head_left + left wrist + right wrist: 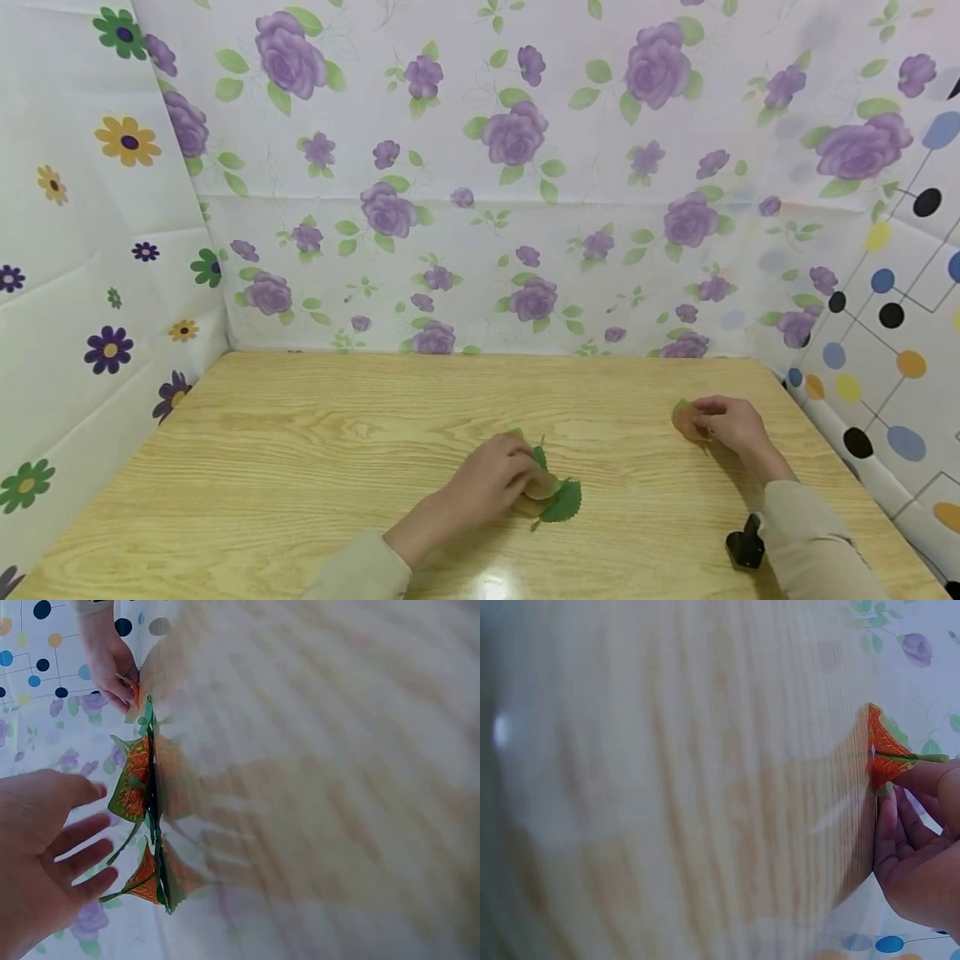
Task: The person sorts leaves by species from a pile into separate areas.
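Observation:
Several leaves lie together near the middle of the table, among them a toothed green leaf [564,502] and a brownish leaf [534,505]. Over them reaches my left hand [487,483], which hides part of the group. In the left wrist view its fingers are spread apart, with the thumb close to an orange leaf with a green edge [133,780]; a second orange leaf [145,874] with a long stem is by the lower fingers. Farther right, my right hand [731,429] pinches a single orange-and-green leaf [887,750] low at the wooden surface, its stem pointing towards the hand.
A wooden-topped table [322,433] fills the front. A small black object [746,546] sits beside the right sleeve [810,533]. Behind the table hangs a purple-flowered sheet [465,267], with patterned sheets on both sides.

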`<state>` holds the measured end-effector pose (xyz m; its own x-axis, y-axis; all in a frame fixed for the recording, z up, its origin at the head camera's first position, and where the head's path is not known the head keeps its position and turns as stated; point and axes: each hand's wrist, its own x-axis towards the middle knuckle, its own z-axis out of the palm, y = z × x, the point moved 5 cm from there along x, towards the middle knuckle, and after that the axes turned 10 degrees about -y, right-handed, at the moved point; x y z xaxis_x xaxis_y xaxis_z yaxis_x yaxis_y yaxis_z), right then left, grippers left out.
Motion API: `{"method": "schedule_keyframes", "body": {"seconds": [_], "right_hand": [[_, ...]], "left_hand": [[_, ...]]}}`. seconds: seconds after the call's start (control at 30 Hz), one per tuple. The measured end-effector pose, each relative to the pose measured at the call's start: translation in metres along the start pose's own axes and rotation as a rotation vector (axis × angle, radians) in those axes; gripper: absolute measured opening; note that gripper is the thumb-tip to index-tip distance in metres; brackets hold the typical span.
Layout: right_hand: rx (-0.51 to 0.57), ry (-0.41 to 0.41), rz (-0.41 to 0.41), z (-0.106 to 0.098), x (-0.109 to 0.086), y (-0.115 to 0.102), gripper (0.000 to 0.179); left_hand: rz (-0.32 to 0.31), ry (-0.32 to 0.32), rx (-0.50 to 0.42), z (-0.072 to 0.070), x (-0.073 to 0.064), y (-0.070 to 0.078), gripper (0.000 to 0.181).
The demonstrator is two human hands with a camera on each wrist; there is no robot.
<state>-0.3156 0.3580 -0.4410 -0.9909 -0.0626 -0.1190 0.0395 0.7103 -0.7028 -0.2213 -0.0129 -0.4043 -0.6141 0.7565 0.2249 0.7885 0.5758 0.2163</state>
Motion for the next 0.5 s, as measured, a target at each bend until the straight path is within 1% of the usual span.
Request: {"method": "schedule_keyframes", "body": {"seconds": [0.07, 0.1, 0.17, 0.23, 0.3, 0.37, 0.5], "right_hand": [[-0.003, 0.0, -0.001, -0.0001, 0.0001, 0.0006, 0.034], [-0.005, 0.001, -0.003, -0.0002, 0.0, 0.0006, 0.034], [-0.006, 0.001, -0.005, -0.0005, -0.0002, 0.0007, 0.034], [-0.009, 0.001, -0.007, -0.0008, -0.0002, 0.0008, 0.034], [-0.011, 0.001, -0.009, -0.0009, -0.0003, 0.0006, 0.034], [-0.014, -0.001, -0.012, -0.0008, 0.0, 0.0005, 0.034], [-0.018, 0.001, -0.015, -0.001, -0.0004, -0.0014, 0.034]], "left_hand": [[-0.044, 0.023, -0.008, -0.0018, 0.0011, -0.0021, 0.014], [-0.071, 0.024, -0.02, -0.0021, 0.0018, -0.0036, 0.016], [-0.121, 0.01, -0.046, -0.002, 0.0028, -0.0063, 0.021], [-0.154, -0.014, -0.081, -0.0011, 0.0034, -0.0084, 0.025], [-0.175, -0.04, -0.11, 0.0001, 0.0041, -0.0099, 0.028], [-0.183, -0.06, -0.115, 0.0011, 0.0051, -0.0104, 0.029], [-0.184, -0.078, -0.08, 0.0026, 0.0081, -0.0104, 0.028]]}}
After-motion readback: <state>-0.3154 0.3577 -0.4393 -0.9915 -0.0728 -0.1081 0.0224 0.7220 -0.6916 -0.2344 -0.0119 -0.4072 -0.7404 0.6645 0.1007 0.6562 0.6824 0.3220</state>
